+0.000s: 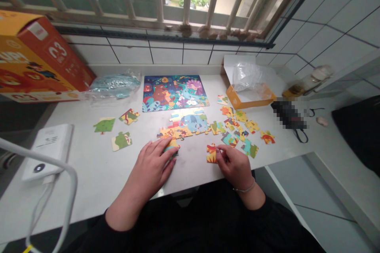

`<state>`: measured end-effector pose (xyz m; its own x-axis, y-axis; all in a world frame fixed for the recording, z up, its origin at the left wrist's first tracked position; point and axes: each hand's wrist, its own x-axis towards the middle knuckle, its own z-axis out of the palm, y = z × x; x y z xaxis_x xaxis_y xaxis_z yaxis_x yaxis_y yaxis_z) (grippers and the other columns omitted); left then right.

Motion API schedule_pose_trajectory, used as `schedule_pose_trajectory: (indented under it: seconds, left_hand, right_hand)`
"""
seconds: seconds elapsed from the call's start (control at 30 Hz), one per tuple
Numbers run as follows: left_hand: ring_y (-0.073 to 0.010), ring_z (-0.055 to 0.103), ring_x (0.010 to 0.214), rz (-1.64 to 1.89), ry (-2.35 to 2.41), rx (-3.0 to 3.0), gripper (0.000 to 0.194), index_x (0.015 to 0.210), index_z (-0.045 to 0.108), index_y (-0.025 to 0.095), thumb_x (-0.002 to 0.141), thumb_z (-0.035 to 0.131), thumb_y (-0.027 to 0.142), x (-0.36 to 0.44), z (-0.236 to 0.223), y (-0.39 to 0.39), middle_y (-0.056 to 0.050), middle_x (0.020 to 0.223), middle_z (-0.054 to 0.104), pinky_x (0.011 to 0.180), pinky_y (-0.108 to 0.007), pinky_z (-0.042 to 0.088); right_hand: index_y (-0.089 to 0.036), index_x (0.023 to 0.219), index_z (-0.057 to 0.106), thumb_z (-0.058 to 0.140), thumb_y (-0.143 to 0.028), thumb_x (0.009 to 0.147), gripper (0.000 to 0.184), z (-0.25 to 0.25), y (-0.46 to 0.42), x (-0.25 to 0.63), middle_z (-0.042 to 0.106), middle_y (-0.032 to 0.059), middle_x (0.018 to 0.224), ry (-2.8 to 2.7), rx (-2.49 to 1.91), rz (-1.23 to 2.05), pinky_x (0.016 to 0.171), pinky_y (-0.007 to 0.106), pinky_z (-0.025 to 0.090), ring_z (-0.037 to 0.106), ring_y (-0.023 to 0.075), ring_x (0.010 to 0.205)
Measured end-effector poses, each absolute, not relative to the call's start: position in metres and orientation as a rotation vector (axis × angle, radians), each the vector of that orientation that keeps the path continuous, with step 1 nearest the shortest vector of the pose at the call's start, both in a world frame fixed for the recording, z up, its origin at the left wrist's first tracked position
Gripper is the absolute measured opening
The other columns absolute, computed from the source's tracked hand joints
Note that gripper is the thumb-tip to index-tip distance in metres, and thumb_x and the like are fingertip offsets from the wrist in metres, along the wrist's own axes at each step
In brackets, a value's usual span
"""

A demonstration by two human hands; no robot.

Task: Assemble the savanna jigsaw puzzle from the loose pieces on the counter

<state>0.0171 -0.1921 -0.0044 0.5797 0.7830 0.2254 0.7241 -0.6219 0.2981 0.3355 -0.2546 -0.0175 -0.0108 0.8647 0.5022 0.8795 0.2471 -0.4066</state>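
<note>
Our right hand's fingers (220, 154) are pinched closed on the edge of a red-and-yellow piece (211, 155), while our left hand (154, 158) lies palm down, its fingers loosely spread over a teal-and-yellow piece (171, 144), both forearms reaching in from the near edge. Just beyond the fingers, the joined elephant section (194, 121) lies flat on the pale counter (97, 170), with loose pieces (233, 138) to its right and green pieces (122, 141) to its left. Farther out we see the dark forest picture (175, 93), an open orange box (252, 101), white wall tiles (130, 53) and a barred window (187, 0).
</note>
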Motion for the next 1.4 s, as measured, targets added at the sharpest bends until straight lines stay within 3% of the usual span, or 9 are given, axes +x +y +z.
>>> schedule_pose_trajectory:
  seconds: [0.2, 0.43, 0.8, 0.87, 0.97, 1.03, 1.13, 1.4]
  left_hand:
    - [-0.0411, 0.062, 0.147, 0.512, 1.272, 2.656, 0.036, 0.141, 0.076, 0.026, 0.112, 0.056, 0.032, 0.017, -0.006, -0.193, -0.015, 0.166, 0.064, 0.122, -0.070, 0.050]
    - [-0.0380, 0.060, 0.154, 0.462, 1.151, 2.678, 0.051, 0.155, 0.067, 0.032, 0.108, 0.054, 0.019, 0.017, -0.009, -0.193, -0.009, 0.164, 0.067, 0.134, -0.077, 0.031]
    - [-0.0370, 0.065, 0.142, 0.587, 1.181, 2.731, 0.034, 0.139, 0.072, 0.023, 0.109, 0.056, 0.021, 0.015, -0.005, -0.195, -0.012, 0.155, 0.072, 0.130, -0.071, 0.037]
    - [-0.0365, 0.068, 0.135, 0.660, 1.156, 2.747, 0.030, 0.136, 0.072, 0.022, 0.109, 0.059, 0.023, 0.015, 0.000, -0.196, -0.014, 0.150, 0.074, 0.123, -0.066, 0.044]
    - [-0.0312, 0.074, 0.114, 0.769, 1.087, 2.746, 0.019, 0.124, 0.074, 0.021, 0.109, 0.063, 0.024, 0.015, 0.005, -0.199, -0.012, 0.128, 0.080, 0.099, -0.049, 0.056]
    - [-0.0271, 0.075, 0.098, 0.777, 1.014, 2.760, 0.014, 0.109, 0.074, 0.020, 0.110, 0.061, 0.024, 0.015, 0.007, -0.200, -0.010, 0.107, 0.081, 0.084, -0.042, 0.055]
    - [-0.0233, 0.072, 0.080, 0.738, 0.949, 2.805, 0.027, 0.091, 0.070, 0.021, 0.113, 0.055, 0.025, 0.015, 0.004, -0.201, -0.006, 0.085, 0.074, 0.070, -0.037, 0.053]
    - [-0.0194, 0.071, 0.066, 0.715, 0.941, 2.787, 0.029, 0.089, 0.069, 0.022, 0.114, 0.054, 0.026, 0.014, 0.004, -0.201, -0.001, 0.076, 0.073, 0.061, -0.033, 0.050]
  right_hand:
    - [-0.021, 0.106, 0.080, 0.061, -0.030, 0.111, 0.022, -0.020, -0.255, 0.337, 0.072, 0.0005, 0.073, -1.850, -1.606, -0.021, 0.068, 0.030, 0.053, 0.067, 0.0160, 0.062]
    - [-0.021, 0.104, 0.080, 0.059, -0.031, 0.112, 0.025, -0.017, -0.255, 0.335, 0.072, 0.0008, 0.072, -1.850, -1.613, -0.024, 0.067, 0.030, 0.052, 0.066, 0.0160, 0.061]
    - [-0.019, 0.105, 0.079, 0.061, -0.027, 0.111, 0.021, -0.016, -0.253, 0.335, 0.072, -0.0007, 0.072, -1.862, -1.529, -0.101, 0.064, 0.029, 0.050, 0.064, 0.0142, 0.058]
    - [-0.019, 0.105, 0.078, 0.061, -0.027, 0.111, 0.020, -0.016, -0.253, 0.335, 0.072, -0.0007, 0.073, -1.862, -1.525, -0.106, 0.064, 0.029, 0.050, 0.064, 0.0143, 0.059]
    - [-0.019, 0.105, 0.078, 0.062, -0.027, 0.111, 0.019, -0.016, -0.253, 0.335, 0.071, -0.0010, 0.072, -1.861, -1.522, -0.102, 0.064, 0.029, 0.049, 0.064, 0.0143, 0.059]
    - [-0.019, 0.105, 0.078, 0.062, -0.026, 0.111, 0.019, -0.016, -0.253, 0.335, 0.071, -0.0010, 0.072, -1.865, -1.520, -0.101, 0.064, 0.029, 0.049, 0.065, 0.0144, 0.059]
    - [-0.018, 0.105, 0.078, 0.061, -0.027, 0.111, 0.020, -0.016, -0.253, 0.336, 0.071, -0.0006, 0.073, -1.867, -1.517, -0.105, 0.064, 0.029, 0.049, 0.065, 0.0145, 0.060]
    - [-0.020, 0.105, 0.078, 0.060, -0.030, 0.113, 0.022, -0.016, -0.253, 0.335, 0.070, -0.0009, 0.071, -1.857, -1.541, -0.086, 0.064, 0.029, 0.049, 0.065, 0.0147, 0.059]
